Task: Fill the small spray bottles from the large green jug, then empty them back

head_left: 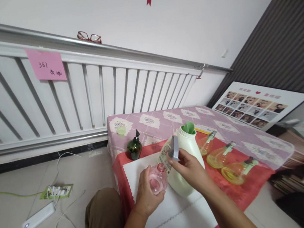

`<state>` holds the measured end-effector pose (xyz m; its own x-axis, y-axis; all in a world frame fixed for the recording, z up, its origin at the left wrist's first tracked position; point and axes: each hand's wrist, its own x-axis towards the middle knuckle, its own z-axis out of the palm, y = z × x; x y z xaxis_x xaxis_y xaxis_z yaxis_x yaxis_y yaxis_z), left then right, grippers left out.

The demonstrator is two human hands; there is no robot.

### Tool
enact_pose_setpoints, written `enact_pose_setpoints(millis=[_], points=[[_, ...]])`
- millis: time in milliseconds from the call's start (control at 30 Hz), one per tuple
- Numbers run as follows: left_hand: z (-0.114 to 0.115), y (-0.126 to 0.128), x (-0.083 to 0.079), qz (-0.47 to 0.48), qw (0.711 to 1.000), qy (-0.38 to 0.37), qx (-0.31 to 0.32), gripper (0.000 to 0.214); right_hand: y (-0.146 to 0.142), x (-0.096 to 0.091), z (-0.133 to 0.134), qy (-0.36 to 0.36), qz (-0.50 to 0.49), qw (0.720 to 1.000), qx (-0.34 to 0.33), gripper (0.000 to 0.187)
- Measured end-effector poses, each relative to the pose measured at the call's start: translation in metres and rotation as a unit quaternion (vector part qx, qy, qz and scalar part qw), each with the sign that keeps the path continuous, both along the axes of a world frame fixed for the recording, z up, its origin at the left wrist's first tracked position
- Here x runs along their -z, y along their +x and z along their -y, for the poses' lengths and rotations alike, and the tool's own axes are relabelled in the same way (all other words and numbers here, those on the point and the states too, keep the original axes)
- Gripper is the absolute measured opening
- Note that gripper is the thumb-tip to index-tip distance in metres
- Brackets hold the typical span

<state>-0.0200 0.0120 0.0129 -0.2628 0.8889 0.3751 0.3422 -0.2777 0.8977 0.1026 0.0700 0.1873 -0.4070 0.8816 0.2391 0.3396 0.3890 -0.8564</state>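
My left hand (145,199) is wrapped round a clear pink bottle (157,180), tilted with its open neck towards my right hand. My right hand (190,168) grips a grey pump head (175,149) by its lower part, just beside the bottle's mouth. Whether its lower end touches the neck, I cannot tell. Directly behind my right hand stands a large pale-green jug (188,142) with a green piece (189,127) in its opening. To the left, a dark green pump bottle (134,148) stands upright.
Three yellow clear bottles (234,173) lie on the red cloth (239,194) at the right. A white mat (179,218) lies under my hands. A small green dish (121,130) is at the table's back left. Cables and a white power bank (38,218) lie on the floor; a radiator (82,97) stands behind.
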Motion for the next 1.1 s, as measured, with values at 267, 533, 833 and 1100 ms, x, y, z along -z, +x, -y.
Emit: enact_pose_setpoints(millis=[267, 533, 833, 1100], points=[[0.004, 0.0, 0.002, -0.008, 1.0, 0.004, 0.018, 0.095, -0.001, 0.037, 0.01, -0.038, 0.013, 0.999, 0.003, 0.031], [0.007, -0.007, 0.002, -0.017, 0.999, -0.023, 0.026, 0.092, 0.0, 0.053, 0.013, -0.069, 0.01, 0.997, 0.037, 0.044], [0.008, -0.014, 0.0, -0.035, 0.997, -0.042, 0.053, 0.09, 0.004, 0.056, 0.015, -0.054, 0.03, 0.998, 0.019, 0.037], [0.009, -0.018, 0.002, -0.043, 0.996, -0.032, 0.067, 0.09, 0.005, 0.051, 0.015, 0.003, 0.125, 0.992, -0.004, 0.033]])
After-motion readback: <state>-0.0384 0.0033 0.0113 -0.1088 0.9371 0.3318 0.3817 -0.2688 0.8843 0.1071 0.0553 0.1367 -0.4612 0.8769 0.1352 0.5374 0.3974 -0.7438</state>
